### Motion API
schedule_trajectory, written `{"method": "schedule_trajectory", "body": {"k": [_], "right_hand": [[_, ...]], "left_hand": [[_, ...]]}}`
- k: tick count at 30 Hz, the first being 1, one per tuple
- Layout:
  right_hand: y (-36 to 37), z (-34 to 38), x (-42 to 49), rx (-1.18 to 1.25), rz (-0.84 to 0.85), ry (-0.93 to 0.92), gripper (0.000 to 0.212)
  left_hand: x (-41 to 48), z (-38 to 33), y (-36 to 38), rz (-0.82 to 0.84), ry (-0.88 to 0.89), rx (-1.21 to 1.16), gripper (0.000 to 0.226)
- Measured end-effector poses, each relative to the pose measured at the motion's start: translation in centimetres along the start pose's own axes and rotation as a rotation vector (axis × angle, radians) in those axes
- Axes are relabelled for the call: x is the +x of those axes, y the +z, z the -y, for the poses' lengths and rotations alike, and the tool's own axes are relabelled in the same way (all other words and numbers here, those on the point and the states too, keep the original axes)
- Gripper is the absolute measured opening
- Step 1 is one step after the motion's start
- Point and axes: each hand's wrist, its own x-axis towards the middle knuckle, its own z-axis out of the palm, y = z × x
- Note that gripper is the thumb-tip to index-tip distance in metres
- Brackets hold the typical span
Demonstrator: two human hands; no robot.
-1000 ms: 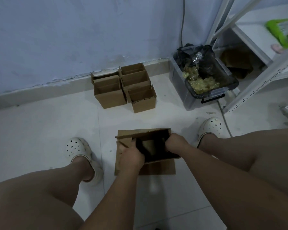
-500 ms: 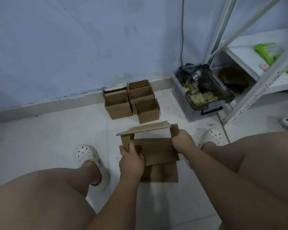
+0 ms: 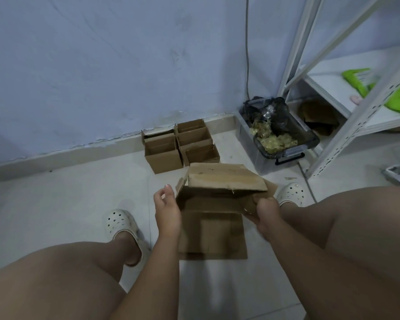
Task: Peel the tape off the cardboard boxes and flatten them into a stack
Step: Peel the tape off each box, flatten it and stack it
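Box (image 3: 219,181) right edge pinched by right hand (image 3: 267,212); left hand (image 3: 167,210) fingers loose beside left edge.

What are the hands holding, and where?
The right hand grips the cardboard box by its right edge; the left hand beside it holds nothing.

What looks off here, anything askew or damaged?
Nothing damaged. The held box is half collapsed, top flap lifted askew; only the right hand grips it, the left hand open beside it. A small scrap lies loose by the bin.
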Motion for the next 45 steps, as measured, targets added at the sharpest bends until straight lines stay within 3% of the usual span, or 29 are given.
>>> {"method": "schedule_trajectory", "body": {"k": [2,5,9,14,18,21,25,28,32,34,39,45], "right_hand": [[-0.1,0.0,0.2,0.041,0.008,0.013,0.01],[-0.2,-0.1,0.4,0.102,0.031,0.023,0.014],[-0.4,0.3,0.3,0.303,0.088,0.033,0.031],[-0.7,0.1,0.6,0.478,0.083,0.058,0.028],[-2.0,-0.8,2.0,0.487,-0.054,0.1,0.066],[-2.8,-1.6,3.3,0.191,-0.143,0.152,0.056],[-3.5,-3.6,4.1,-0.436,-0.282,0.063,0.04],[-3.3,-5.0,3.7,-0.747,-0.145,0.0,0.04],[-2.5,-6.6,4.0,-1.15,0.011,-0.203,0.075],[-2.0,-7.1,4.4,-1.336,0.112,-0.252,0.079],[-1.8,-8.2,6.2,-1.487,0.239,-0.215,0.071],[-1.9,-10.6,9.1,-1.587,0.357,-0.045,0.059]], "left_hand": [[0.7,0.3,0.3,0.121,-0.18,-0.076,0.054],[1.3,1.8,0.0,0.083,-0.362,-0.023,0.041],[0.7,3.4,-0.4,0.144,-0.721,-0.364,0.026],[0.5,4.6,0.0,0.112,-0.659,-0.317,0.018],[1.2,5.9,-0.5,0.075,-0.567,-0.297,0.018],[2.0,6.6,-0.9,0.077,-0.485,-0.231,0.017],[3.6,7.9,-1.2,0.098,-0.404,-0.085,0.017],[4.6,8.9,-0.9,0.112,-0.366,0.023,0.017],[6.5,10.7,-0.6,0.088,-0.373,0.142,0.014],[7.6,11.8,-0.3,0.059,-0.387,0.22,0.009],[9.8,14.2,0.0,0.105,-0.42,0.418,0.007],[11.1,15.3,1.8,0.16,-0.526,0.817,0.046]]}}
